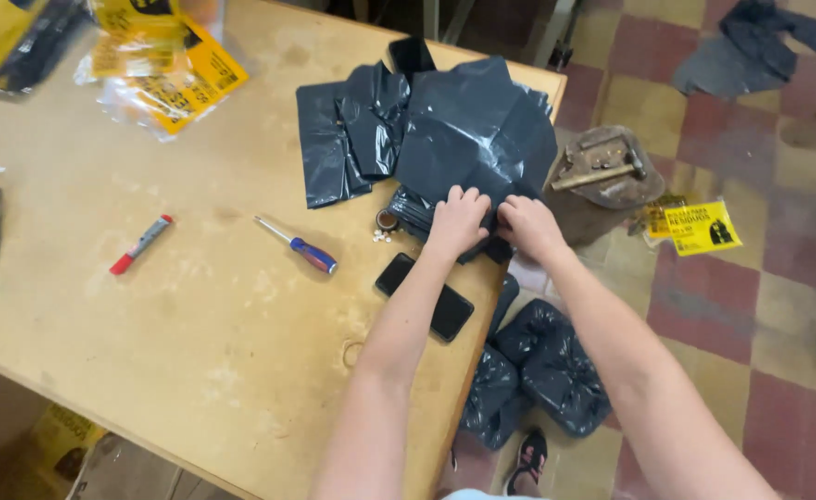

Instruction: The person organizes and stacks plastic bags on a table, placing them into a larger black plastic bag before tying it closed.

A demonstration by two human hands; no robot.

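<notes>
A folded black plastic bag [426, 215] is gripped by the left hand [457, 220] and right hand [528, 225] at the wooden tabletop [195, 324] edge.

Black bags [468, 130] lie on a tan desk [195, 315]. The screwdriver [299, 246] has a blue-and-red handle, the marker [141, 244] is red and grey, the labels [163, 65] yellow, the floor [760, 306] checkered red and cream.

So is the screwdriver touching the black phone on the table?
Apart. The head view shows bare tabletop between the screwdriver, with its blue and red handle, and the phone, which lies nearer the left hand.
</notes>
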